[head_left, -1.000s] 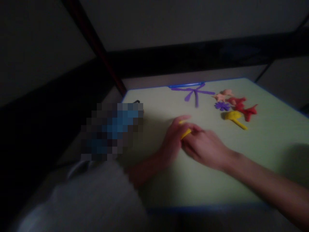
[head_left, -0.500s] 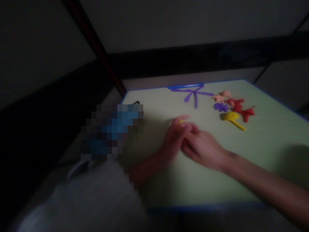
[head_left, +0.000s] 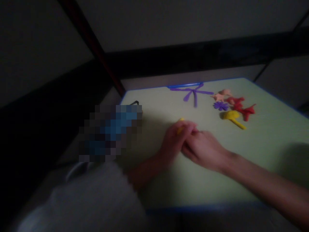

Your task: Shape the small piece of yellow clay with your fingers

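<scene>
Near the middle of the table, my left hand [head_left: 170,140] is curled round a piece of yellow modelling clay [head_left: 180,130]. A bit of that clay sticks up above the fingers. Pressed against it from the right is my right hand [head_left: 205,148], closed, with its fingertips hidden between the two hands. Beyond them on the right lie a yellow clay shape with a long stem [head_left: 231,116], a purple flower-like clay shape [head_left: 220,106], red clay figures [head_left: 241,108] and peach clay pieces [head_left: 219,97].
Purple clay strips [head_left: 194,91] spread from one point near the far edge, beside a blue rod-like thing [head_left: 184,85]. The pale green table [head_left: 270,129] has a blue rim. A pixelated patch [head_left: 116,129] hides something at left. Grey cloth [head_left: 91,196] lies at lower left.
My left fingers have folded in over the yellow clay, where one finger stretched out before. More of the clay shows now. My right hand has hardly moved.
</scene>
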### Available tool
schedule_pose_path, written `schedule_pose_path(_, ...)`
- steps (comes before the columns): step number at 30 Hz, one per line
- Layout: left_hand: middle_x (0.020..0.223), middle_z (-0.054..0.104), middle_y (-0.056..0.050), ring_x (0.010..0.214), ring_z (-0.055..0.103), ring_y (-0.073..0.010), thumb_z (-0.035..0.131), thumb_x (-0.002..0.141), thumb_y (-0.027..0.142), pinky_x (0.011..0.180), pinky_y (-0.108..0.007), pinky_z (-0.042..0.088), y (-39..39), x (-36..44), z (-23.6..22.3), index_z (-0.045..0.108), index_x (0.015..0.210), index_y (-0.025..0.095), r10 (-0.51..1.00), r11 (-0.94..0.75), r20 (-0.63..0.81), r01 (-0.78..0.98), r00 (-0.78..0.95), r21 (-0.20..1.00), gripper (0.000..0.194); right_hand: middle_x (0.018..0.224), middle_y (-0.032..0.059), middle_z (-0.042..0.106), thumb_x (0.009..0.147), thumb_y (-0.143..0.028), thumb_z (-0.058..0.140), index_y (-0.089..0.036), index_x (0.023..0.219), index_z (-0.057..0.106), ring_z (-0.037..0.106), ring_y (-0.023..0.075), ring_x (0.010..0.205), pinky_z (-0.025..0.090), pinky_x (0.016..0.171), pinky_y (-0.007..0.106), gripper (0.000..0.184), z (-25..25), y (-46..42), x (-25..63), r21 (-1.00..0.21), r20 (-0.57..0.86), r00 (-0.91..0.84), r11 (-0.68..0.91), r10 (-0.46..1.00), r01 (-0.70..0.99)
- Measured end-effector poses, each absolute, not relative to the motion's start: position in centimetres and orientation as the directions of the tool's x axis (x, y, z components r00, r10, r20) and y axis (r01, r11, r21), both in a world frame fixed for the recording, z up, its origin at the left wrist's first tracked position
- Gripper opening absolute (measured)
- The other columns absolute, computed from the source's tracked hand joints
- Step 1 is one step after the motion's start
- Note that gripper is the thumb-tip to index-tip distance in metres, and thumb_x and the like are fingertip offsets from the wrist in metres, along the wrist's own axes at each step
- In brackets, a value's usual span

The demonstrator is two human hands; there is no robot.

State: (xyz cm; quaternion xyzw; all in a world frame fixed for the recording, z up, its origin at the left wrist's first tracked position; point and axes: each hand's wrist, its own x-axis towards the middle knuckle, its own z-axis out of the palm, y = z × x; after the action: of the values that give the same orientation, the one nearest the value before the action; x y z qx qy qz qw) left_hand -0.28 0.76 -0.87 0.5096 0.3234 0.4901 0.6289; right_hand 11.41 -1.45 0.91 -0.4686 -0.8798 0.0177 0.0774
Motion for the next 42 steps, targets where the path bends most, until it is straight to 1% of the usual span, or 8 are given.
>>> schedule_pose_path(5, 0.077, 0.060, -0.003, 0.077, 0.056, -0.0148, 0.058, 0.071, 0.025, 0.079, -0.030, 0.043, 0.9, -0.3, -1.1, 0.061, 0.082, 0.019, 0.947, 0.009, 0.088, -0.297, 0.310, 0.955, 0.012, 0.076, 0.0094, 0.064, 0.084, -0.023, 0.036, -0.015, 0.085, 0.056, 0.049, 0.0139, 0.052, 0.019, 0.048, 0.028, 0.022, 0.8, -1.5, 11.3, -0.113, 0.098, -0.550, 0.559, 0.829, 0.822)
schedule_pose_path(10, 0.078, 0.061, -0.003, 0.077, 0.057, -0.0129, 0.056, 0.073, 0.023, 0.080, -0.029, 0.042, 1.1, -0.6, -1.1, 0.058, 0.090, 0.018, 0.924, 0.073, 0.078, -0.372, 0.375, 0.925, 0.018, 0.087, 0.0120, 0.063, 0.084, -0.023, 0.036, -0.014, 0.094, 0.053, 0.053, 0.0160, 0.062, 0.025, 0.051, 0.028, 0.021, 0.8, -1.5, 11.4, -0.192, 0.151, -0.538, 0.558, 0.830, 0.807)
schedule_pose_path(13, 0.080, 0.062, -0.002, 0.079, 0.058, -0.0131, 0.057, 0.071, 0.020, 0.082, -0.029, 0.042, 1.1, -0.5, -0.8, 0.057, 0.093, 0.018, 0.921, 0.106, 0.069, -0.417, 0.383, 0.903, 0.022, 0.083, 0.0099, 0.063, 0.084, -0.023, 0.036, -0.014, 0.092, 0.052, 0.054, 0.0164, 0.064, 0.027, 0.052, 0.028, 0.020, 0.7, -1.5, 11.5, -0.221, 0.153, -0.545, 0.566, 0.824, 0.794)
schedule_pose_path(18, 0.078, 0.063, -0.005, 0.082, 0.059, -0.0166, 0.058, 0.070, 0.023, 0.086, -0.032, 0.042, 0.8, -0.5, -0.2, 0.062, 0.080, 0.015, 0.925, 0.115, 0.057, -0.422, 0.375, 0.899, 0.013, 0.080, 0.0089, 0.063, 0.085, -0.026, 0.036, -0.015, 0.094, 0.052, 0.051, 0.0150, 0.054, 0.023, 0.049, 0.029, 0.021, 0.7, -1.3, 11.8, -0.142, 0.156, -0.517, 0.537, 0.841, 0.831)
schedule_pose_path(22, 0.077, 0.065, -0.007, 0.089, 0.059, -0.0210, 0.053, 0.071, 0.024, 0.089, -0.035, 0.041, 0.8, -0.7, -0.1, 0.065, 0.071, 0.016, 0.917, 0.080, 0.079, -0.374, 0.392, 0.924, 0.014, 0.075, 0.0079, 0.064, 0.085, -0.025, 0.035, -0.017, 0.085, 0.056, 0.050, 0.0152, 0.053, 0.020, 0.049, 0.029, 0.022, 0.8, -1.2, 11.8, -0.083, 0.131, -0.527, 0.539, 0.840, 0.839)
schedule_pose_path(31, 0.084, 0.063, -0.006, 0.086, 0.057, -0.0177, 0.061, 0.071, 0.039, 0.084, -0.031, 0.042, 1.1, -0.4, -1.4, 0.062, 0.082, 0.015, 0.942, -0.052, 0.145, -0.297, 0.303, 0.953, 0.026, 0.076, 0.0084, 0.063, 0.082, -0.025, 0.037, -0.015, 0.083, 0.056, 0.046, 0.0123, 0.051, 0.022, 0.049, 0.028, 0.021, 1.3, -1.4, 11.7, -0.165, 0.145, -0.510, 0.529, 0.848, 0.833)
schedule_pose_path(36, 0.081, 0.062, -0.005, 0.083, 0.057, -0.0161, 0.062, 0.071, 0.039, 0.082, -0.030, 0.042, 1.3, -0.6, -1.7, 0.062, 0.078, 0.015, 0.948, -0.041, 0.144, -0.337, 0.285, 0.941, 0.025, 0.068, 0.0048, 0.061, 0.082, -0.022, 0.038, -0.015, 0.082, 0.057, 0.044, 0.0109, 0.049, 0.022, 0.049, 0.027, 0.021, 1.1, -1.0, 11.9, -0.194, 0.158, -0.496, 0.519, 0.854, 0.832)
schedule_pose_path(42, 0.085, 0.066, -0.007, 0.092, 0.058, -0.0198, 0.056, 0.076, 0.032, 0.089, -0.033, 0.041, 1.0, -0.6, -1.1, 0.066, 0.084, 0.016, 0.938, 0.051, 0.086, -0.382, 0.335, 0.923, 0.020, 0.076, 0.0078, 0.063, 0.084, -0.023, 0.036, -0.015, 0.084, 0.057, 0.047, 0.0115, 0.051, 0.022, 0.049, 0.027, 0.022, 0.9, -1.0, 11.9, -0.167, 0.153, -0.492, 0.513, 0.857, 0.842)
